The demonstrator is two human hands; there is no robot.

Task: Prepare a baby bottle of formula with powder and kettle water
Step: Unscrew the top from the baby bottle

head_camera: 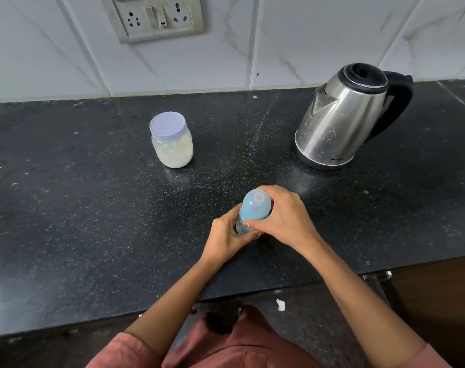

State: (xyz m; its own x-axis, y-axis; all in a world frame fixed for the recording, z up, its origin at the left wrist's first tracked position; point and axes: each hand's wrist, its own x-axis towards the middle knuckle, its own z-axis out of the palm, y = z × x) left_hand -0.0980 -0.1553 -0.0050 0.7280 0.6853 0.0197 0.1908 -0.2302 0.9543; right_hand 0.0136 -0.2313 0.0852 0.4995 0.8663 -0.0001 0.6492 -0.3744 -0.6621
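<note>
A baby bottle [253, 207] with a pale blue cap stands upright on the black counter [93, 208], near its front edge. My left hand [226, 235] grips the bottle's lower body from the left. My right hand [284, 216] wraps round the blue collar and cap from the right. A clear jar of pale formula powder [172, 144] with a lilac lid shut on it stands behind and to the left. A steel electric kettle [345, 118] with a black lid and handle sits at the back right, lid down.
A white tiled wall with a socket panel [157, 17] rises behind the counter. The counter's front edge runs across just below my forearms. A scrap of white paper [280, 304] lies on the floor below.
</note>
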